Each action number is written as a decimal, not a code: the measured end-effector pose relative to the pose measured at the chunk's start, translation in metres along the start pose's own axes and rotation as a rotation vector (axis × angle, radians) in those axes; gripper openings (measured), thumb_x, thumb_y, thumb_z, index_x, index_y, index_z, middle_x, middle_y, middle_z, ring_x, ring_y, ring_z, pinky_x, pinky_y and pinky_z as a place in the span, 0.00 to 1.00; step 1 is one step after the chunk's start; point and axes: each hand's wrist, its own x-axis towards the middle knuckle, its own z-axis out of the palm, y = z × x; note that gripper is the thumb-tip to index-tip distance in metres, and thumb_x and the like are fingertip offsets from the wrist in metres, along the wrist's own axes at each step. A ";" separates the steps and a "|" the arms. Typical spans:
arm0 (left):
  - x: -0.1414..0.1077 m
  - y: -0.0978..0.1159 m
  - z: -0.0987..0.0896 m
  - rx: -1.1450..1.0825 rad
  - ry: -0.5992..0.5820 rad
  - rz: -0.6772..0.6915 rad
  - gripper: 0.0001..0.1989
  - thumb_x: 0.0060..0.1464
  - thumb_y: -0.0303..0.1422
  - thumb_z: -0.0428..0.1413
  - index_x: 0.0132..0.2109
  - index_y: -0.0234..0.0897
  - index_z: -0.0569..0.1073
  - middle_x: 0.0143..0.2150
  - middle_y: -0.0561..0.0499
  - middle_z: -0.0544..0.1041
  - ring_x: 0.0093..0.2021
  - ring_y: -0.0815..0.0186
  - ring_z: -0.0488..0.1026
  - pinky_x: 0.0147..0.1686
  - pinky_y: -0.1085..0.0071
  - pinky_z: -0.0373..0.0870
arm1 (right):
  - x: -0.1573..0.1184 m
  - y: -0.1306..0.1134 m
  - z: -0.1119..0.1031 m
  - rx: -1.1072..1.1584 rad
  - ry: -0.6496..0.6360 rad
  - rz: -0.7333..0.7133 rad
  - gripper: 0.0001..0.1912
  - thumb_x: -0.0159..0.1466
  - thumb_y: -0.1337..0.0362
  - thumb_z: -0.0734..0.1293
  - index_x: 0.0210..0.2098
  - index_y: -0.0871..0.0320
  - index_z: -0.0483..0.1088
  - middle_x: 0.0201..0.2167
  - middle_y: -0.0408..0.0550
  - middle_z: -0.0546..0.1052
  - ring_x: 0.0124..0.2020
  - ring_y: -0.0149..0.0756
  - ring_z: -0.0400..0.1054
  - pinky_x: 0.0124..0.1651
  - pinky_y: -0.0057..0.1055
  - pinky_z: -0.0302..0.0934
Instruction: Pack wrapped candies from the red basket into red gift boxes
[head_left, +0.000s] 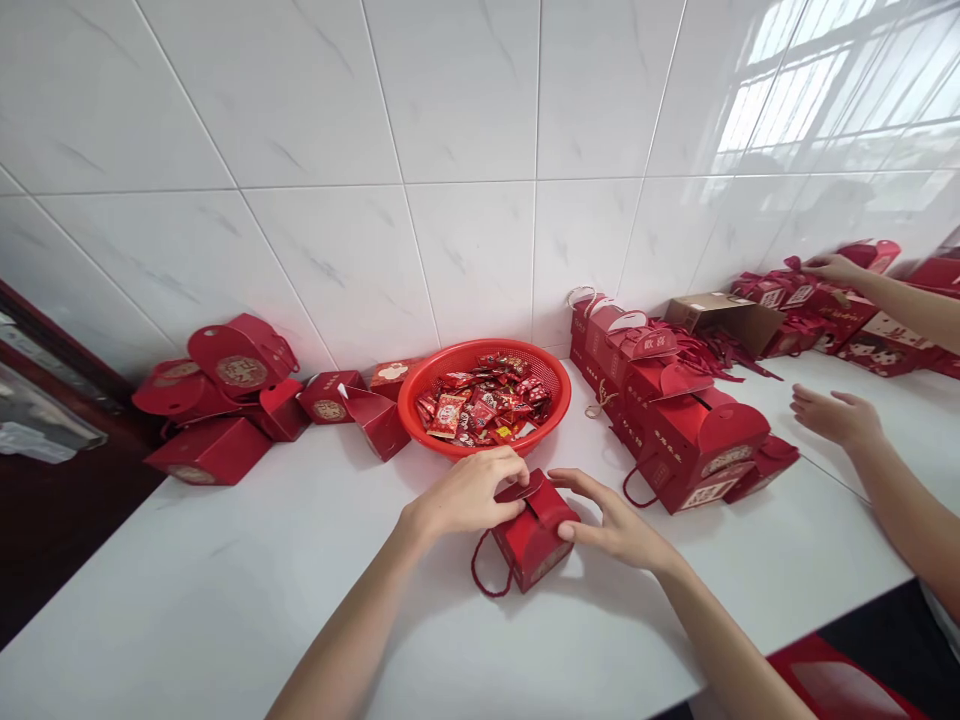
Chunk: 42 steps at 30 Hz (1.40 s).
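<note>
A small red gift box (536,535) of card stands on the white table in front of me, with a dark red cord handle (491,570) hanging loose at its left. My left hand (480,490) grips the box's top flap from the left, its fingers bent over the edge. On the other side my right hand (611,520) holds the box, thumb on the near right edge and fingertips by the far top corner. Just behind the box sits a red plastic basket (553,405) filled with wrapped sweets (480,410).
Red boxes (217,450) are piled at left against the tiled wall. Rows of filled-out boxes (675,440) stand at right, near an open brown carton (724,318). Another person's hands (836,415) reach in from the far right.
</note>
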 end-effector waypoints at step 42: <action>0.000 -0.015 0.015 -0.459 0.065 -0.218 0.38 0.47 0.41 0.66 0.64 0.38 0.70 0.47 0.47 0.81 0.45 0.53 0.76 0.43 0.65 0.71 | 0.009 -0.055 0.002 0.157 0.269 -0.017 0.15 0.62 0.51 0.71 0.36 0.58 0.72 0.34 0.46 0.75 0.36 0.35 0.69 0.41 0.32 0.63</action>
